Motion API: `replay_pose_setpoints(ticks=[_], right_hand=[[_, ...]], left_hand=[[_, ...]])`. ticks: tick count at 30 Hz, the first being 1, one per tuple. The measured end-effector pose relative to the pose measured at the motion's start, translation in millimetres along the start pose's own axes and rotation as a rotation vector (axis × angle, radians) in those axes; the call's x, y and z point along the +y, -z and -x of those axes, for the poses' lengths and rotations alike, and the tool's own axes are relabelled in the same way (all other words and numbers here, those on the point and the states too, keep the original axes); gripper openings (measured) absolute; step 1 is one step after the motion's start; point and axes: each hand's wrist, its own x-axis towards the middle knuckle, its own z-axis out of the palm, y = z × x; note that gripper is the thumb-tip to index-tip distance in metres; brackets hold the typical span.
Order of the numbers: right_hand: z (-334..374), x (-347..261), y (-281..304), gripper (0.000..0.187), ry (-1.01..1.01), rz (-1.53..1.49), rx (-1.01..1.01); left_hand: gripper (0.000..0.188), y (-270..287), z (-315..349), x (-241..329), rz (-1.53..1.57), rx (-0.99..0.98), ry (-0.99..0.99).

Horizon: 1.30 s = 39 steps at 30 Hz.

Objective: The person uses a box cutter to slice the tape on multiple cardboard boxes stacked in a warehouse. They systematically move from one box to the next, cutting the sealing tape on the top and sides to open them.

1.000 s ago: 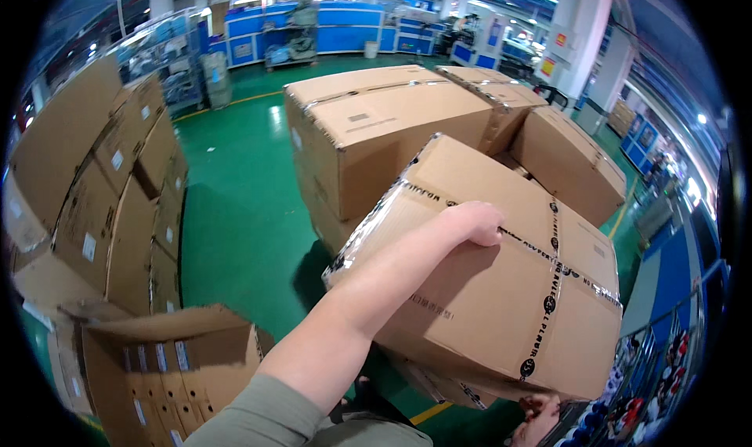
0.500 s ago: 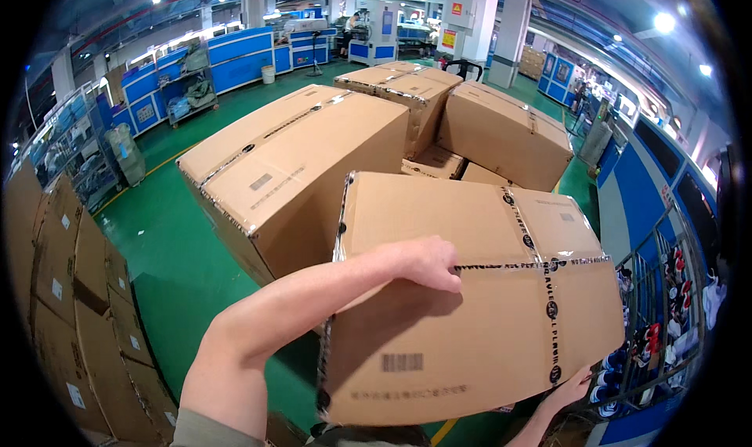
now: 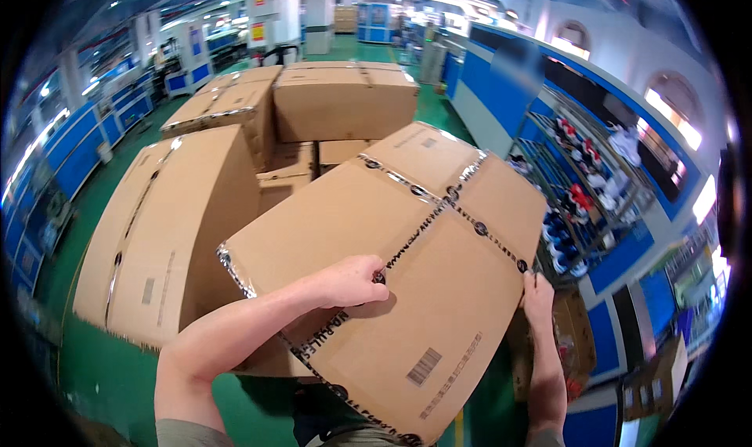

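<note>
One taped cardboard carton (image 3: 439, 263) slants at near centre, the left hand (image 3: 356, 282) clenched on its tape strip (image 3: 419, 228), the right hand (image 3: 537, 296) gripping its right edge, where firm, even support should steady it.

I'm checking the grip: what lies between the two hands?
In the head view, plain brown cardboard of the taped carton lies between left hand and right hand.
</note>
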Motion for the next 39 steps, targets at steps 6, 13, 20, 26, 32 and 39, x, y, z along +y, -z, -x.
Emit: replay_pose_setpoints(ticks=[6,13,20,26,32,39], right_hand=[[157.4,-104.0,44.3,0.029,-0.443,-0.120,-0.197],[297.5,-214.4,61.5,0.020,-0.475,-0.052,-0.002],[359.2,-272.0,23.0,0.026,-0.737,-0.360,-0.208],[378.9,-280.7,-41.8,0.027,-0.493,-0.298,-0.068],[387.1,-315.8,-83.3,0.026,-0.514,-0.378,-0.074],[364.7,-363.2,-125.0,0.026,-0.518,-0.405,-0.050]], left_hand=[[0.027,14.7,-0.7,4.3,0.252,-0.213,0.058],[0.017,0.0,-26.6,-25.0,0.426,-0.444,0.003],[0.015,29.7,-2.8,-13.5,0.526,-0.514,0.098],[0.012,28.8,-12.2,-20.6,0.550,-0.559,0.001],[0.015,14.3,-13.5,-23.6,0.508,-0.548,-0.120],[0.022,19.0,-10.0,-28.7,0.563,-0.500,-0.217]])
